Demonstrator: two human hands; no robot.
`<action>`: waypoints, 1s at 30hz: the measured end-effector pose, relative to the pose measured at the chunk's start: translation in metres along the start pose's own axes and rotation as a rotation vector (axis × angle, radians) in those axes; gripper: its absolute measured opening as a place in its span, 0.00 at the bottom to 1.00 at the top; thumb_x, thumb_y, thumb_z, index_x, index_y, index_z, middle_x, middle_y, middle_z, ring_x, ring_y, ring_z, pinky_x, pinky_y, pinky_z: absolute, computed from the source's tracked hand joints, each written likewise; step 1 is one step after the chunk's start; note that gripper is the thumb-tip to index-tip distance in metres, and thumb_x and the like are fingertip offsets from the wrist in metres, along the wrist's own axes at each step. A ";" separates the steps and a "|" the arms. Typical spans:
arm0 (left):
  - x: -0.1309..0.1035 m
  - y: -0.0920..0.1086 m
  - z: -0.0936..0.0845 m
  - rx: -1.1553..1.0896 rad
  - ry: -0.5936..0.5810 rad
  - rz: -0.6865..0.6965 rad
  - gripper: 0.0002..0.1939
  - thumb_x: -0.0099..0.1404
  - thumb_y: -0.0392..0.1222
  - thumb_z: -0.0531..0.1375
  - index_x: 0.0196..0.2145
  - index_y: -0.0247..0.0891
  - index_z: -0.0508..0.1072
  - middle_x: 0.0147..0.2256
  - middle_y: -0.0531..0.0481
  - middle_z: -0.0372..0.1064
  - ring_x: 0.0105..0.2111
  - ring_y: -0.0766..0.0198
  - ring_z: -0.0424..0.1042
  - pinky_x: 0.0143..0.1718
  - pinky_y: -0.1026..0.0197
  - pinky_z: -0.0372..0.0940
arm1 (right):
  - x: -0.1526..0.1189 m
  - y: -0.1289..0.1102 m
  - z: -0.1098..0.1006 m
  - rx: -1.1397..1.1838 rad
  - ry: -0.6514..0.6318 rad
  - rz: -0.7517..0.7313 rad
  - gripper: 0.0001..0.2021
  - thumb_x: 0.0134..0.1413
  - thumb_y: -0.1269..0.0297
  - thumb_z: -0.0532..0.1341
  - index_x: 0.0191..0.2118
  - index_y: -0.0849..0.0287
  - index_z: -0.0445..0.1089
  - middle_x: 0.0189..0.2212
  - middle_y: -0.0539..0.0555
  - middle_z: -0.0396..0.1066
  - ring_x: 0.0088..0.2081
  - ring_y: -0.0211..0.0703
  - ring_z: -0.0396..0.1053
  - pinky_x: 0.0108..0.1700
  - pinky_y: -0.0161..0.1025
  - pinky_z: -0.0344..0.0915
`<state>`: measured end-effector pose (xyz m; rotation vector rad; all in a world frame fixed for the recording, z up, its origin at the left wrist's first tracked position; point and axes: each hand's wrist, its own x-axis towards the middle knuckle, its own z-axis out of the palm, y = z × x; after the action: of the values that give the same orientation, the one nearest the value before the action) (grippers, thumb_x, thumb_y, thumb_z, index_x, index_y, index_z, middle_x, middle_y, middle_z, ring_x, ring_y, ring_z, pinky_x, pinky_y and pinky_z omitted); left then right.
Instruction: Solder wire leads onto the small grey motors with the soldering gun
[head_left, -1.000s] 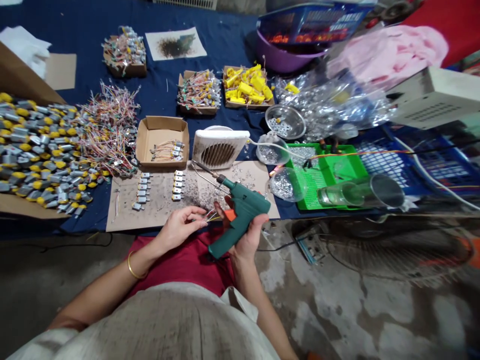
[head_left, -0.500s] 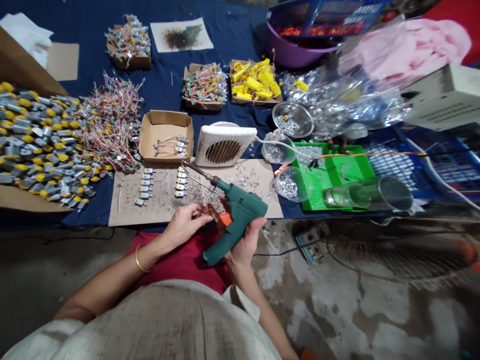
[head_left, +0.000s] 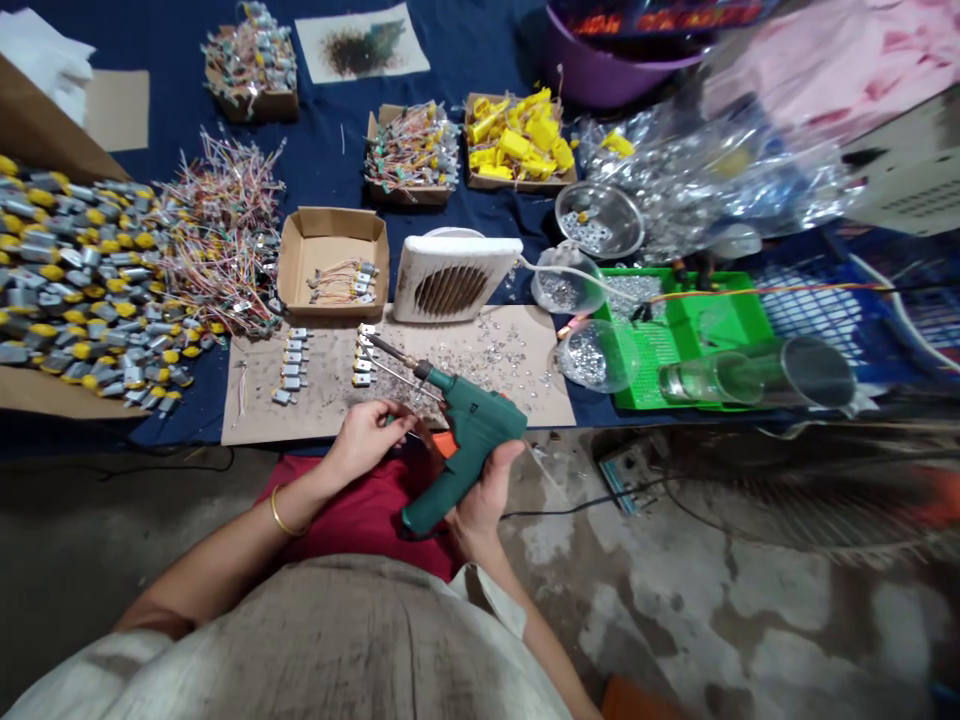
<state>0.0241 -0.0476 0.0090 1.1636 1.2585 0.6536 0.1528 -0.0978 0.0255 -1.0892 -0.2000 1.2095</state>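
My right hand (head_left: 487, 495) is wrapped around a green soldering gun (head_left: 484, 425) with an orange trigger, its metal tip pointing up and left. Close beside the trigger, my left hand (head_left: 367, 440) is closed in a pinch; what its fingertips hold is too small to make out. Beyond the hands lies a cardboard sheet (head_left: 251, 425) scattered with small metal bits. On it stand two columns of small motors, a left column (head_left: 292, 365) and a right column (head_left: 363, 372) partly behind the gun's tip. A thin wire piece (head_left: 241, 388) lies at the sheet's left.
A white vented fan (head_left: 457, 280) stands behind the sheet, next to a cardboard box (head_left: 294, 255) holding wired motors. Piles of motors (head_left: 82, 290) and wires (head_left: 221, 240) fill the left. A green basket (head_left: 637, 370) and tubs of metal parts are right. A floor fan (head_left: 787, 500) stands below.
The camera view has shifted slightly. Both hands and the soldering gun have moved a little left relative to the table, with the tip now over the right motor column.
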 end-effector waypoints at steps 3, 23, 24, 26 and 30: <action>0.008 -0.002 0.001 -0.074 -0.039 -0.105 0.15 0.56 0.48 0.63 0.34 0.32 0.76 0.21 0.52 0.71 0.19 0.68 0.67 0.22 0.67 0.61 | 0.000 -0.016 -0.011 -0.003 0.043 -0.021 0.32 0.49 0.33 0.59 0.49 0.53 0.72 0.39 0.52 0.79 0.46 0.46 0.76 0.52 0.47 0.71; 0.052 0.020 0.030 0.546 -0.202 0.023 0.15 0.63 0.44 0.55 0.22 0.36 0.72 0.16 0.54 0.67 0.19 0.67 0.66 0.28 0.65 0.58 | -0.020 -0.109 -0.123 -1.111 0.001 -0.214 0.22 0.53 0.46 0.61 0.20 0.59 0.74 0.14 0.54 0.71 0.16 0.42 0.69 0.16 0.34 0.64; 0.052 0.022 0.031 0.573 -0.207 0.030 0.15 0.63 0.43 0.55 0.22 0.36 0.72 0.16 0.53 0.67 0.20 0.66 0.66 0.29 0.65 0.58 | -0.021 -0.111 -0.121 -1.155 -0.018 -0.237 0.22 0.55 0.47 0.60 0.21 0.59 0.74 0.15 0.54 0.71 0.17 0.42 0.69 0.17 0.34 0.64; 0.052 0.025 0.032 0.610 -0.213 0.033 0.14 0.63 0.42 0.55 0.23 0.36 0.72 0.17 0.53 0.68 0.21 0.66 0.67 0.30 0.65 0.59 | -0.022 -0.112 -0.119 -1.215 -0.044 -0.292 0.21 0.57 0.49 0.58 0.21 0.59 0.74 0.15 0.53 0.71 0.18 0.42 0.70 0.18 0.34 0.64; 0.053 0.026 0.033 0.623 -0.224 -0.001 0.15 0.64 0.41 0.55 0.23 0.36 0.72 0.17 0.52 0.68 0.21 0.66 0.67 0.29 0.66 0.58 | -0.020 -0.109 -0.114 -1.301 -0.098 -0.419 0.23 0.59 0.50 0.56 0.18 0.57 0.70 0.13 0.52 0.69 0.18 0.41 0.69 0.19 0.34 0.63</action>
<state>0.0742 -0.0013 0.0099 1.6899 1.3046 0.1102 0.2891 -0.1728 0.0582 -1.9401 -1.3498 0.6621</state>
